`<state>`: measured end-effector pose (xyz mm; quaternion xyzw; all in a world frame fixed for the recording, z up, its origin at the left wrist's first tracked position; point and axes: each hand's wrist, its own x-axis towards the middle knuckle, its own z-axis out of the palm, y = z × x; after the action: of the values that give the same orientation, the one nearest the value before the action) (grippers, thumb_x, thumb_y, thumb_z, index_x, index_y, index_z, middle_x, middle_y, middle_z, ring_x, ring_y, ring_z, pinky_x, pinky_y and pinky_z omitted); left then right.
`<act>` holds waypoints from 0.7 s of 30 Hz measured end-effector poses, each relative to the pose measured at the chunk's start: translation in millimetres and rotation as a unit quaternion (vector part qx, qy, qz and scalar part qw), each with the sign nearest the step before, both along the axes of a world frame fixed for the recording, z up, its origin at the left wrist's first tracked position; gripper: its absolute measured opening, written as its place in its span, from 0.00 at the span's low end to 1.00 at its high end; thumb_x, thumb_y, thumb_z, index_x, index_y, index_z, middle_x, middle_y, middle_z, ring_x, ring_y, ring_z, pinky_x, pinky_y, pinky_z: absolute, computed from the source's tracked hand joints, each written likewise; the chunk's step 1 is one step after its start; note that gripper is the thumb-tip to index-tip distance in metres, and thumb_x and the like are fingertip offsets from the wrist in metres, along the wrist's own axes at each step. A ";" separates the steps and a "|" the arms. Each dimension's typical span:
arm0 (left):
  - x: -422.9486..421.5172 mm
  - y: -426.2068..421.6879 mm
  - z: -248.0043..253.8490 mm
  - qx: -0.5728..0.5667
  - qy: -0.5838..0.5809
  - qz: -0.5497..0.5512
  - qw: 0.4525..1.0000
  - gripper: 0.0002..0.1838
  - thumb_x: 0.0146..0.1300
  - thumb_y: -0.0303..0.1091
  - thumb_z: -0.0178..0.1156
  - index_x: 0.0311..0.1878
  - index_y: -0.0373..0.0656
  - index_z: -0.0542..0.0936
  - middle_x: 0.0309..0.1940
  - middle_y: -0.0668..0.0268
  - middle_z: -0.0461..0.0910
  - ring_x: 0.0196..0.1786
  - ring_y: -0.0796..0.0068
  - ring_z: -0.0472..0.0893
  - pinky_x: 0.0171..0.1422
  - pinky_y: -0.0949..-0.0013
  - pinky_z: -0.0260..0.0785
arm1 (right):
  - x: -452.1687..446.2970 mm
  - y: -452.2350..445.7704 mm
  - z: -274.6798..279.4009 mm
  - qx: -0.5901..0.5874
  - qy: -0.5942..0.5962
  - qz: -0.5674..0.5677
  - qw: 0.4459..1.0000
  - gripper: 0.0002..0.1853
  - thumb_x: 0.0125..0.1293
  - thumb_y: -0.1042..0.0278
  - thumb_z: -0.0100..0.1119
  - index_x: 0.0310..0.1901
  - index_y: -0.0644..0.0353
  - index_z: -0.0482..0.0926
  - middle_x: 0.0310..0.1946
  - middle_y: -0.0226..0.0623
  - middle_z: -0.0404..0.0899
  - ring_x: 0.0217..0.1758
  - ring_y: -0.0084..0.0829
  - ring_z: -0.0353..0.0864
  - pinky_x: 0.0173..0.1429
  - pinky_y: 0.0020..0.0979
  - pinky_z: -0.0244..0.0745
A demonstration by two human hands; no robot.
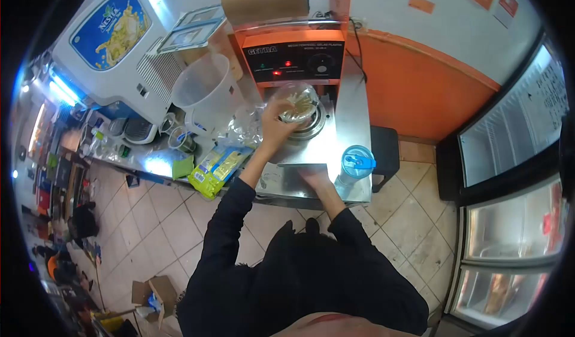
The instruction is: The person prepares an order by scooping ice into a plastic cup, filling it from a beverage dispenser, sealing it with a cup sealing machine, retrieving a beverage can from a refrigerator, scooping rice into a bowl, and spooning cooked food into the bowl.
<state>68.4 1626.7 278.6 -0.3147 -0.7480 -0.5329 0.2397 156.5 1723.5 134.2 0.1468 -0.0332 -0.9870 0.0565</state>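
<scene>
Where our left hand reaches out, its fingers are clamped on the side of a clear plastic container with something yellowish inside. We hold it up over the round metal ring, at the front of the orange Getra cup sealer. We think it is light, thin and slick, and would dent if we squeezed hard. A soft grip around its side, with the fingers spread, looks best.

Our right hand is low, at the near edge of the shiny counter. We cannot tell if its fingers are apart or together, as they are hidden.

Just beside that hand, on its right, stands a bottle with a blue lid. To the left we see crumpled clear plastic, a yellow-green packet and a big see-through tub. Farther left is the Nestea drink machine. Above the sealer's front sits a roll of brown film.
</scene>
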 end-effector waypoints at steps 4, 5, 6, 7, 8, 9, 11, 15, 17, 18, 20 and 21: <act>18.0 0.3 33.4 0.066 0.023 -0.042 0.997 0.21 0.31 0.31 0.70 0.29 0.41 0.70 0.36 0.64 0.71 0.44 0.71 0.71 0.49 0.72 0.61 | 96.9 2.8 19.2 0.277 -0.016 0.101 0.955 0.22 0.61 0.55 0.39 0.55 0.56 0.57 0.52 0.47 0.61 0.52 0.41 0.64 0.56 0.42 0.59; 25.0 1.9 40.1 0.071 0.004 -0.063 0.996 0.21 0.30 0.30 0.70 0.29 0.41 0.70 0.36 0.64 0.71 0.43 0.72 0.71 0.49 0.72 0.61 | 120.9 13.9 10.6 0.305 0.009 0.133 0.943 0.23 0.61 0.54 0.40 0.55 0.55 0.55 0.54 0.46 0.59 0.53 0.40 0.64 0.54 0.40 0.62; 35.3 4.7 49.4 0.054 0.000 -0.074 0.996 0.22 0.30 0.30 0.71 0.29 0.41 0.69 0.33 0.65 0.71 0.42 0.73 0.71 0.47 0.73 0.62 | 145.7 25.8 17.2 0.368 0.019 0.155 0.917 0.23 0.60 0.52 0.42 0.53 0.57 0.59 0.51 0.43 0.63 0.51 0.36 0.66 0.51 0.35 0.65; 50.4 8.8 62.6 0.016 0.012 -0.074 0.997 0.23 0.29 0.29 0.71 0.30 0.41 0.69 0.31 0.66 0.70 0.41 0.74 0.71 0.45 0.73 0.62 | 159.2 44.2 24.4 0.374 0.014 0.147 0.916 0.23 0.60 0.52 0.42 0.53 0.57 0.59 0.51 0.43 0.63 0.51 0.36 0.66 0.51 0.35 0.65; 64.3 16.6 69.9 0.015 0.021 -0.106 0.994 0.23 0.28 0.30 0.71 0.30 0.42 0.69 0.31 0.66 0.70 0.40 0.73 0.71 0.45 0.73 0.62 | 172.6 62.8 29.3 0.480 0.002 0.125 0.868 0.23 0.60 0.52 0.43 0.52 0.58 0.61 0.49 0.42 0.65 0.48 0.32 0.68 0.48 0.33 0.66; 77.9 26.9 74.9 0.011 0.029 -0.137 0.990 0.23 0.28 0.30 0.71 0.30 0.42 0.69 0.31 0.65 0.71 0.40 0.73 0.71 0.45 0.72 0.62 | 187.4 80.1 34.6 0.577 -0.012 0.103 0.810 0.23 0.60 0.51 0.43 0.50 0.58 0.63 0.46 0.40 0.67 0.45 0.29 0.69 0.46 0.30 0.67; 103.0 52.7 74.7 -0.004 0.047 -0.192 0.980 0.26 0.27 0.30 0.71 0.32 0.43 0.68 0.36 0.61 0.71 0.42 0.65 0.71 0.48 0.68 0.61 | 191.5 123.3 63.4 0.642 -0.053 -0.031 0.764 0.22 0.59 0.52 0.44 0.48 0.61 0.65 0.40 0.36 0.69 0.38 0.23 0.70 0.43 0.26 0.67; 151.4 135.8 58.8 -0.007 0.060 -0.325 0.944 0.30 0.29 0.34 0.72 0.36 0.47 0.64 0.50 0.50 0.65 0.51 0.54 0.68 0.49 0.63 0.63 | 195.0 188.5 174.1 0.596 0.107 -0.207 0.768 0.17 0.59 0.60 0.47 0.45 0.63 0.68 0.37 0.35 0.70 0.36 0.19 0.69 0.36 0.19 0.67; 172.0 183.0 41.7 0.000 0.028 -0.383 0.923 0.31 0.29 0.34 0.72 0.37 0.47 0.63 0.49 0.49 0.65 0.50 0.53 0.68 0.50 0.62 0.63 | 199.2 227.3 186.7 0.635 0.073 -0.204 0.741 0.15 0.57 0.64 0.50 0.43 0.63 0.70 0.35 0.34 0.70 0.34 0.17 0.69 0.33 0.17 0.66; 181.2 206.9 31.3 0.010 0.026 -0.395 0.918 0.33 0.28 0.34 0.72 0.38 0.48 0.62 0.48 0.48 0.65 0.50 0.51 0.68 0.51 0.61 0.63 | 202.5 249.8 188.1 0.674 0.058 -0.193 0.710 0.13 0.55 0.68 0.52 0.41 0.63 0.71 0.34 0.32 0.71 0.32 0.15 0.69 0.30 0.15 0.65; 192.5 254.3 7.0 0.056 -0.003 -0.432 0.900 0.34 0.28 0.35 0.72 0.40 0.48 0.62 0.48 0.47 0.65 0.50 0.50 0.68 0.51 0.60 0.63 | 217.2 293.4 184.3 0.662 0.028 -0.176 0.728 0.11 0.53 0.72 0.54 0.39 0.63 0.72 0.32 0.31 0.71 0.30 0.14 0.68 0.28 0.14 0.63; 199.9 277.3 -1.6 0.082 -0.024 -0.442 0.893 0.35 0.28 0.35 0.72 0.41 0.48 0.61 0.48 0.47 0.65 0.49 0.50 0.68 0.51 0.60 0.62 | 226.4 314.2 182.1 0.651 0.007 -0.145 0.745 0.10 0.51 0.75 0.56 0.37 0.64 0.73 0.30 0.30 0.71 0.27 0.13 0.68 0.26 0.14 0.62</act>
<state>268.4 1903.9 277.1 -0.5792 -0.4907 -0.6508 -0.0134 382.9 2037.6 316.4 0.1342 0.5971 -0.7661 -0.1964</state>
